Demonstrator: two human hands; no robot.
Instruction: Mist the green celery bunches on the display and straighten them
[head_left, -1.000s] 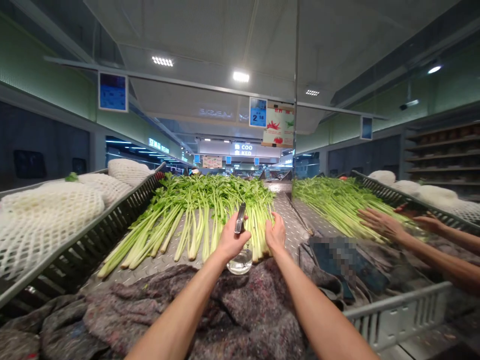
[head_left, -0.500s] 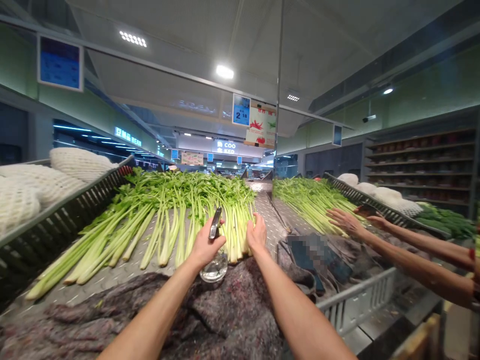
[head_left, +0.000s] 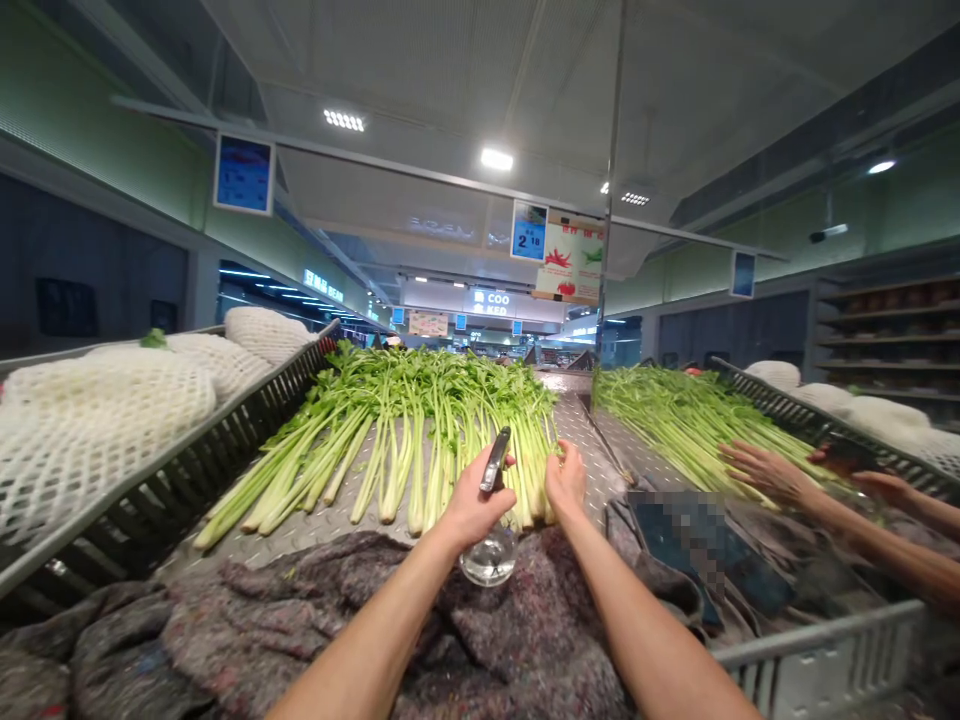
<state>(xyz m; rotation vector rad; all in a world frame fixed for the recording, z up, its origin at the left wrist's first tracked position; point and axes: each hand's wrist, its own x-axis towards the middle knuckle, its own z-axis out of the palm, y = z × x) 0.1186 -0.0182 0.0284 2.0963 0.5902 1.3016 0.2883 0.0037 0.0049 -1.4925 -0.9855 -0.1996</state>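
Celery stalks (head_left: 401,450) lie side by side on a metal tread-plate shelf, leaves to the back and pale ends toward me. My left hand (head_left: 474,505) is closed around the neck of a clear spray bottle (head_left: 489,560) with a dark and silver trigger head. The bottle stands upright in front of the celery, over a grey-brown felt blanket (head_left: 352,620). At the right end of the row is my right hand (head_left: 567,480), holding nothing, its fingers loosely bent and apart beside the outermost stalks. Whether it touches them is hard to tell.
A dark slatted crate (head_left: 247,440) borders the celery on the left, with produce in white foam nets (head_left: 112,410). To the right, a mirror panel (head_left: 675,330) reflects the celery, both hands and a grey crate. Price signs (head_left: 529,230) hang above from a rail.
My view has turned to the left, so the whole scene sits further right in the picture. Both hands keep nearly the same places by the celery, the left still around the spray bottle.
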